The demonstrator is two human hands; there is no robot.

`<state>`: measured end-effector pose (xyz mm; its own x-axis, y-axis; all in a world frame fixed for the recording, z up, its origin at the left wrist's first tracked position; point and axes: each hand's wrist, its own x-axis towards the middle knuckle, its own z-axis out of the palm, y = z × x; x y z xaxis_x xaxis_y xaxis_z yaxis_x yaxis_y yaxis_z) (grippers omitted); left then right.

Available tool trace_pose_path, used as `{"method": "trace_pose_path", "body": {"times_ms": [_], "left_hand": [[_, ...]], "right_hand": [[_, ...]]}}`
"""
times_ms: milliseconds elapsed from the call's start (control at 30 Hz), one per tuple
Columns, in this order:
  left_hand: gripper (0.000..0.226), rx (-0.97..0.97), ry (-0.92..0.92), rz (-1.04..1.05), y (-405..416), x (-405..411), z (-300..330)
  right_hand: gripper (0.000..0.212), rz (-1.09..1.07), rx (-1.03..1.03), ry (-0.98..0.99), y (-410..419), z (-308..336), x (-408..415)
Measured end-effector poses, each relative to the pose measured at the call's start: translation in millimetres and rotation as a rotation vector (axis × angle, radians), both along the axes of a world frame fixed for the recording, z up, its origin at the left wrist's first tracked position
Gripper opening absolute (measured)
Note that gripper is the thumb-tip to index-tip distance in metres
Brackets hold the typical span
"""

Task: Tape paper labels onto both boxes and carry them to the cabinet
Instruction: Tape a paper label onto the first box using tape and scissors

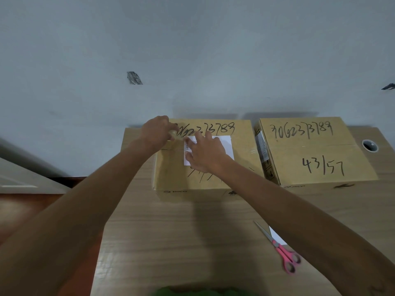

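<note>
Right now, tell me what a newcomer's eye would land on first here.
Two brown cardboard boxes with black handwritten numbers sit side by side on the wooden table: the left box and the right box. On the left box, the right hand presses a white paper label while the left hand pinches its left edge. Pink-handled scissors lie nearer, right.

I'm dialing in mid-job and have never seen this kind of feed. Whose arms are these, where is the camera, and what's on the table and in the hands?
No machine here: a person's bare arms, filmed from a wide-angle camera on their head, looking down. On the wooden table stand two cardboard boxes. The left box has a white paper label on top; the right hand presses it flat. The left hand pinches what looks like clear tape by the label's edge. The right box shows no top label yet. Pink-handled scissors lie nearby over another white sheet, and a tape roll sits beside the right box.
</note>
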<state>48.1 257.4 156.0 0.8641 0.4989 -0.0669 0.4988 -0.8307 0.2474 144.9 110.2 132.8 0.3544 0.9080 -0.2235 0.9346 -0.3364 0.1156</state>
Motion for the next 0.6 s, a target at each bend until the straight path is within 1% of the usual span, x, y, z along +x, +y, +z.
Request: {"method": "trace_pose_path", "body": {"times_ms": [133,300,433,600], "left_hand": [[0.033,0.036,0.026,-0.04,0.0,-3.8,0.0],[0.034,0.0,-0.078,-0.045,-2.1,-11.5,-4.2],[0.03,0.023,-0.114,-0.035,-1.1,-16.5,-3.5],[0.025,0.022,-0.079,-0.039,-0.4,-16.6,-1.3]], "right_hand": [[0.055,-0.005,0.012,-0.002,0.3,0.5,-1.3],[0.048,-0.033,0.105,-0.026,-9.5,-2.2,-2.5],[0.053,-0.031,0.116,-0.035,-15.4,-5.6,-3.6],[0.054,-0.058,0.132,-0.026,-17.5,-6.8,-7.1]]}}
